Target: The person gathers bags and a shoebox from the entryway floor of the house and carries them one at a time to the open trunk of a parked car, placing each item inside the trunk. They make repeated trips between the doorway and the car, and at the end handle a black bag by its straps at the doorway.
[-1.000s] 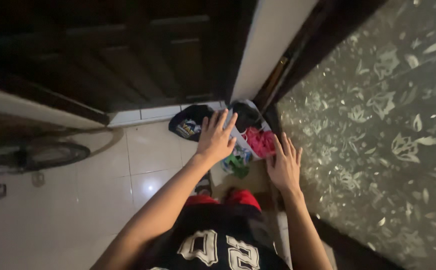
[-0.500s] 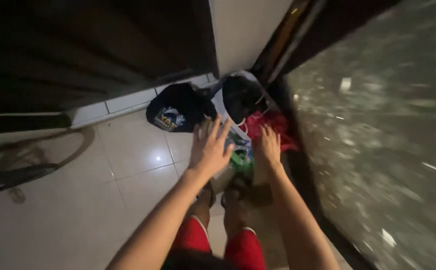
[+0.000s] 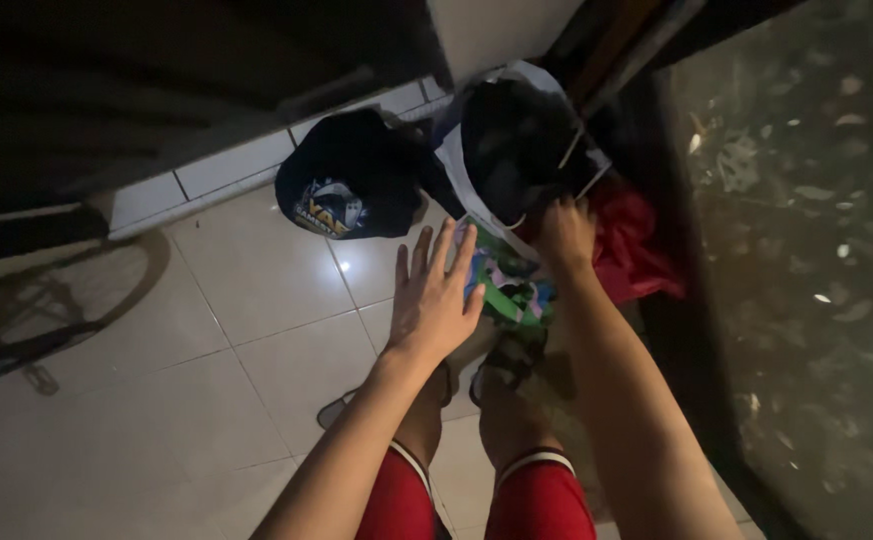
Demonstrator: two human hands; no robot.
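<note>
Your right hand (image 3: 565, 235) is nearer the white bag (image 3: 502, 150), fingers curled at its lower rim; grip unclear. Your left hand (image 3: 435, 300) hovers spread and empty, below-left of the bag.

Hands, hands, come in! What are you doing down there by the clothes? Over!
Left hand open, fingers spread, hovering above green cloth. Right hand at white bag rim, grip hidden. Red cloth beside; dark cap on floor, clear of hands.
</note>
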